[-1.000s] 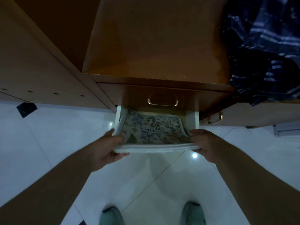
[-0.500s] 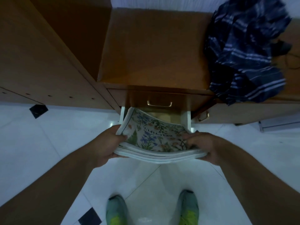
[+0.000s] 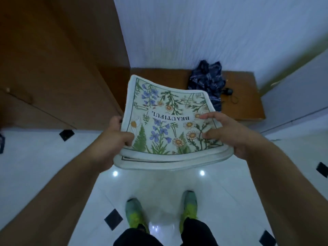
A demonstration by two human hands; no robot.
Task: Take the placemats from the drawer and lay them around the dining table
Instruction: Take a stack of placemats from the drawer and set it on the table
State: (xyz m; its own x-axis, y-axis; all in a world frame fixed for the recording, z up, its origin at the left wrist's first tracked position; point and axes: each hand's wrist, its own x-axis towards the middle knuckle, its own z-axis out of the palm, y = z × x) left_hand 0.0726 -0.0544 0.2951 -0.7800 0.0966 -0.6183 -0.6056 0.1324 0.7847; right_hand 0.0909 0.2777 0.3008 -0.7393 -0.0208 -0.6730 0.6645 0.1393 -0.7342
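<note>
Floral placemats [image 3: 168,125], stacked, are held between both hands: left hand [image 3: 113,139] pinches the left edge, right hand [image 3: 229,134] grips the right edge, fingers curled on top.

Lower placemats [image 3: 170,159] in stack: only edges show, count unclear. Left hand [image 3: 113,137] fingers hidden under stack. Small dark object [image 3: 229,91] on cabinet [image 3: 245,102] too small to identify. Forearms, legs cut by frame edge.
</note>
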